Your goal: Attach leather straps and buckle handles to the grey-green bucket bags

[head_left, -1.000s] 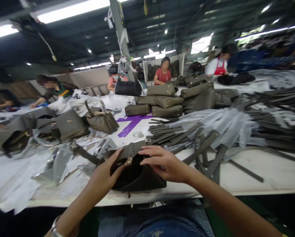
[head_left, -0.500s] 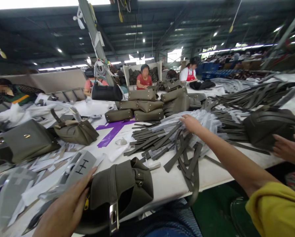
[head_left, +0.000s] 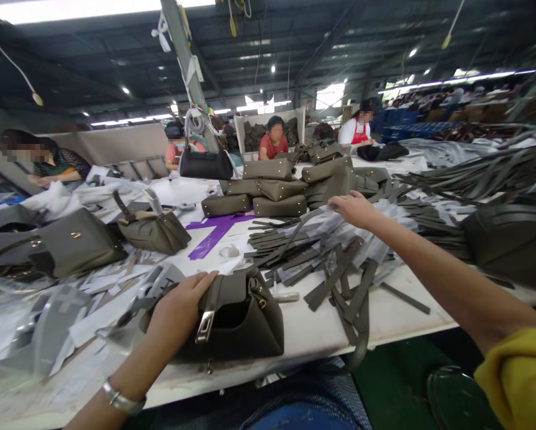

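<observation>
A dark olive handbag (head_left: 250,319) stands at the table's front edge, its flap strap with a metal clasp plate hanging over the front. My left hand (head_left: 178,310) lies over the bag's left upper side, fingers closed on it near the flap. Further right, my right hand (head_left: 352,210) is over a pile of cut olive straps (head_left: 285,245), many wrapped in clear plastic. Its fingers are pinched together at the end of a strap (head_left: 301,222); the fingertips are small in view. Loose straps (head_left: 357,292) trail toward the front edge.
Stacked olive bags (head_left: 279,206) stand behind the strap pile, beside purple tape (head_left: 214,234). Other bags (head_left: 79,242) and paper scraps (head_left: 110,283) lie left. A dark bag (head_left: 514,242) sits right. Several co-workers, one in a red top (head_left: 272,143), sit across the table.
My left hand has moved up and right onto the bag, which has turned and now sits further back on the table. My right hand draws up a strap. A co-worker's hands at right have left view.
</observation>
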### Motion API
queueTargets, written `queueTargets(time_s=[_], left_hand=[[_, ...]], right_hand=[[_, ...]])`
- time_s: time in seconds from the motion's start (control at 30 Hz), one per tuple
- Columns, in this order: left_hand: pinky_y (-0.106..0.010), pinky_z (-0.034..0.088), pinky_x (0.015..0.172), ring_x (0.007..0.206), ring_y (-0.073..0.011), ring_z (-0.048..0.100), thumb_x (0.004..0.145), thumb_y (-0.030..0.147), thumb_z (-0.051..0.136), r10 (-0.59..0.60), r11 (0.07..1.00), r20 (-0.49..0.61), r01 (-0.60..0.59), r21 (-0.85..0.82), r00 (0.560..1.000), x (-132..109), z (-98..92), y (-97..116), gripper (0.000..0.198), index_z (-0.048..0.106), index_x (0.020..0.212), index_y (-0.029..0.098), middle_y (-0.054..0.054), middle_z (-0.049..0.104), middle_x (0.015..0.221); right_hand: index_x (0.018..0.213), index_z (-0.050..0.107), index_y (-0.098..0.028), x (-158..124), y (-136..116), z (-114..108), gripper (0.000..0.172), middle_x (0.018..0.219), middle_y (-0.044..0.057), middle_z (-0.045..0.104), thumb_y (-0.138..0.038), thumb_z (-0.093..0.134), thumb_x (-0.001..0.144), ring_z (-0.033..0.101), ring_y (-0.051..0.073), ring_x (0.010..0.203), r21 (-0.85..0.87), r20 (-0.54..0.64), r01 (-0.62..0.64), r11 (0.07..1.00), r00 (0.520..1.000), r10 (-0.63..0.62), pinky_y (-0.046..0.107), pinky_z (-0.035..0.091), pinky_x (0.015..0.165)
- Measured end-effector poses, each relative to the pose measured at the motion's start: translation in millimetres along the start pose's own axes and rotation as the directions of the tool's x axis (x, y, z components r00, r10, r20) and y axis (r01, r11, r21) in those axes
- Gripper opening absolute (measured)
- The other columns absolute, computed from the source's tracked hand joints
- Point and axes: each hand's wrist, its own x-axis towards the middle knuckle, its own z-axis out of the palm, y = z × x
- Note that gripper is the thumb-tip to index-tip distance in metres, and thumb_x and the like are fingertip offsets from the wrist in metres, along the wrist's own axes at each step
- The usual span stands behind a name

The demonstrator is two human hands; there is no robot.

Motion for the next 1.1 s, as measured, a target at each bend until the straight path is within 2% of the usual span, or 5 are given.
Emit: queueTargets(time_s=[0.4,0.53,0.73,0.93,1.1], left_hand=[[-0.04,0.051,0.091,0.112,-0.0284,0.062,0.084,0.007,0.047,-0.093,0.995,0.005,0.092,0.036,0.996,1,-28.3,5,0.054,0.053,0.136,0.021,-0.01,0.064,0.128],[-0.043,0.042,0.108,0.126,-0.0285,0.053,0.076,0.004,0.051,-0.021,0.993,-0.001,0.021,-0.115,1.0,0,-0.7,-1,0.071,0.04,0.146,0.011,-0.016,0.054,0.141],[-0.046,0.037,0.114,0.131,-0.0279,0.049,0.079,0.006,0.046,-0.012,0.972,-0.057,-0.002,-0.237,0.998,-13,7.6,-2,0.065,0.043,0.143,0.01,-0.016,0.053,0.141],[-0.047,0.041,0.11,0.128,-0.0278,0.051,0.079,0.008,0.046,-0.034,0.941,-0.009,0.029,-0.338,0.999,-33,5.2,8,0.063,0.049,0.141,0.018,-0.012,0.057,0.138],[-0.048,0.036,0.114,0.135,-0.0274,0.044,0.079,0.005,0.045,-0.058,0.922,-0.179,-0.016,-0.387,0.982,-45,29.2,15,0.065,0.045,0.143,0.021,-0.01,0.052,0.142]], right_hand=[[0.115,0.063,-0.017,-53,-143,-80,0.029,0.111,0.01,0.069,-0.033,0.057,0.091,0.066,0.026,0.097,0.46,-0.23,0.059,0.886,0.972,0.055,0.034,0.049,0.082],[0.108,0.066,-0.019,-102,-214,-63,0.029,0.096,0.008,0.073,-0.039,0.063,0.087,0.069,0.025,0.086,0.751,0.116,-0.071,0.656,0.993,-0.025,0.034,0.052,0.073],[0.152,0.03,-0.02,-140,-297,-17,0.096,0.153,0.015,0.041,-0.042,0.079,0.072,0.049,0.034,0.132,0.828,0.239,-0.206,0.521,0.971,0.003,0.046,0.046,0.103],[0.142,0.046,-0.023,-159,-323,-9,0.06,0.13,0.011,0.065,-0.039,0.064,0.087,0.064,0.032,0.114,0.828,0.304,-0.289,0.481,0.951,0.048,0.046,0.05,0.096],[0.153,0.026,-0.029,-179,-339,-5,0.091,0.156,0.008,0.038,-0.028,0.074,0.076,0.055,0.031,0.127,0.843,0.328,-0.303,0.444,0.944,0.022,0.044,0.049,0.102]])
